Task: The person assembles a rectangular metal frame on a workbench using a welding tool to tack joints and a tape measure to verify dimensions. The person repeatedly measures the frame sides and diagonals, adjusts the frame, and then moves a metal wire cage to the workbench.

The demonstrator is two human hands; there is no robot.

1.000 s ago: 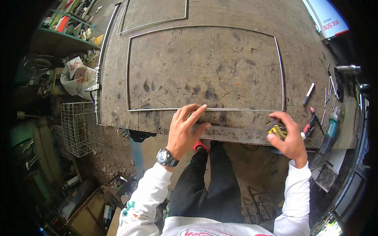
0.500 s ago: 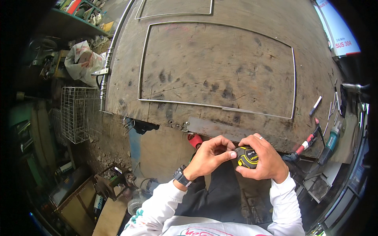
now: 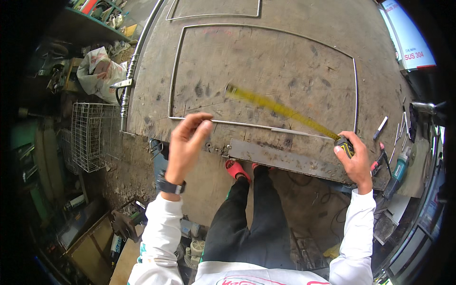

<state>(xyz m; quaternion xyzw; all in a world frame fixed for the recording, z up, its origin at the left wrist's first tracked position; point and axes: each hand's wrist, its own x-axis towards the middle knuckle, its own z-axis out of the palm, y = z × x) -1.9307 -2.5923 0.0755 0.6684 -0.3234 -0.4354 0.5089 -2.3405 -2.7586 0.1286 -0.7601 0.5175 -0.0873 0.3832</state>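
We grip the tape measure (image 3: pixel 345 145) in our right hand (image 3: pixel 355 160), fingers closed around its case, its yellow blade (image 3: pixel 275 108) stretched out over the workbench (image 3: pixel 266 61) and thin metal frame (image 3: pixel 176 71). Our left hand (image 3: pixel 186 142) hovers loosely open, holding nothing, near the frame's lower rail.

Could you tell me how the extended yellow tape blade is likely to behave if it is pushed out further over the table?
The yellow tape blade reaches far from the case in the right hand, unsupported, so it will probably sag or buckle. It looks thin and light, so it would likely flop sideways if nudged.
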